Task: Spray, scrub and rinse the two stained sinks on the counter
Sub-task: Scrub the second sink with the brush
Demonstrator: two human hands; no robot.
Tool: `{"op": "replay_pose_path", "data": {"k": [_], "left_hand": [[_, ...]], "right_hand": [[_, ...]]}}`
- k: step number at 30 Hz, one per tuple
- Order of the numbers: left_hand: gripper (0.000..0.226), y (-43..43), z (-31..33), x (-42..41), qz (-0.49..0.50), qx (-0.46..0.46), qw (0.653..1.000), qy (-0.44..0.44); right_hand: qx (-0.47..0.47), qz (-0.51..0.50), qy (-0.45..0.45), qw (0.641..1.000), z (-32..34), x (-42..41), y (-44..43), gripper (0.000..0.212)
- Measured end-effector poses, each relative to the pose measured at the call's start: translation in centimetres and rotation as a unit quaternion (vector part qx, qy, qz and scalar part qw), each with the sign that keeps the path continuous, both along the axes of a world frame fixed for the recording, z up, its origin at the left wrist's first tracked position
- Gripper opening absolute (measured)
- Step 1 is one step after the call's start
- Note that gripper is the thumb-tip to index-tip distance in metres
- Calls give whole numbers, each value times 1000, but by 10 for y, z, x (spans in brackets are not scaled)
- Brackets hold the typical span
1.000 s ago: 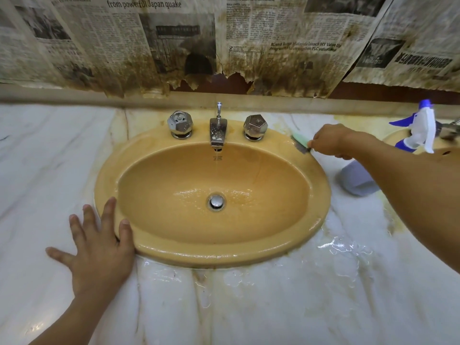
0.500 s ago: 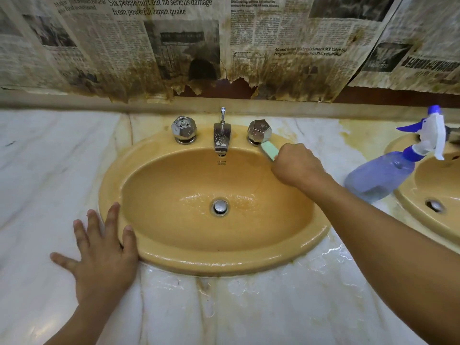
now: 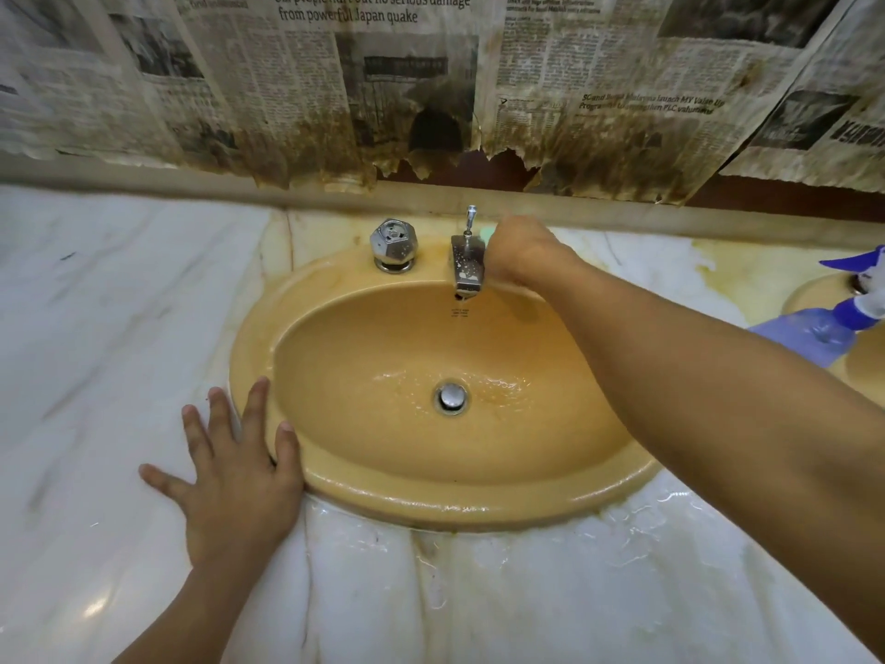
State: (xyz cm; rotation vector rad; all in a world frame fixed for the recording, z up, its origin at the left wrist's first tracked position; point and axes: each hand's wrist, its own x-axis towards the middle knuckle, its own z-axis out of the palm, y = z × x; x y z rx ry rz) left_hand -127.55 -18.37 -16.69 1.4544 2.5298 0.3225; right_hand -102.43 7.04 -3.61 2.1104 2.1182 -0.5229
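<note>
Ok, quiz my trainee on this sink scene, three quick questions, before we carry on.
1. True or false: the left hand grips the spray bottle.
2. Where is the right hand, which grips a green scrubber? A) flat on the counter B) beside the spout, at the back rim of the sink C) on the newspaper
3. Fill in: shallow water pools around the ____ at the sink's bottom.
Key: 1 false; 2 B; 3 drain.
</note>
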Motion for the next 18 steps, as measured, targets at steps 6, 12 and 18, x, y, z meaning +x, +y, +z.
{"op": "replay_pose_path", "data": {"k": [6,12,18], "left_hand": [[67,2,0,-1,-5,-11,1000,5],[67,2,0,-3,-6,-9,1000,-7],[66,3,1,-4,-11,-21,1000,1]], "right_hand": [[-60,39,-90,993,39,-7,14,31],[-62,59,-126,988,32,-3,17,26],[-42,45,-114,992,31,-14,14,19]]}}
